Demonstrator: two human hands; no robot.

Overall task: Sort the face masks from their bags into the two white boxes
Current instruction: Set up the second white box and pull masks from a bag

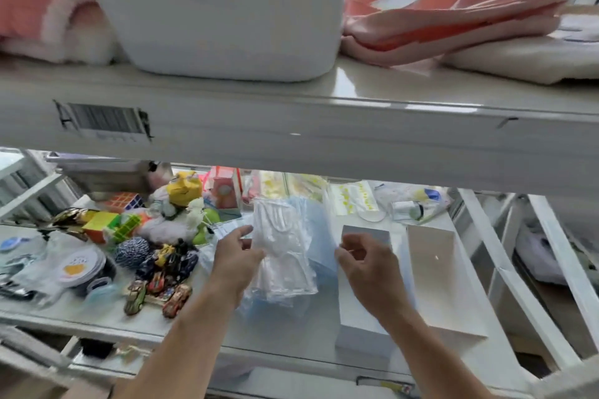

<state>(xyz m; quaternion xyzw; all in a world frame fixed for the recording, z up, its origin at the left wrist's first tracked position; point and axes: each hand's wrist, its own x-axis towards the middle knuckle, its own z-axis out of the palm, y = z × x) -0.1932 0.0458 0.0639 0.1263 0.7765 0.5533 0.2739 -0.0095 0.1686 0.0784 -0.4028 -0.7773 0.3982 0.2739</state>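
Head view, looking down under a white shelf [291,139] onto a lower white shelf [291,334]. Left hand [236,262] reached forward from the bottom edge, palm in, thumb and fingers pinched on the left edge of a clear bag of white masks [282,253]. Right hand [366,266] reached forward beside it, fingers curled toward the thumb at the right edge of a stack of blue masks [319,236]; actual pinch on the edge too blurred to tell. Blue masks behind and under the clear bag. Two white boxes just right of the masks: nearer box [363,317] partly hidden by the right wrist, farther box [440,275] open and tilted. Toy cars [155,288] and puzzle cubes [107,223] at left, blurred. Small packets along the back of the lower shelf hard to make out.
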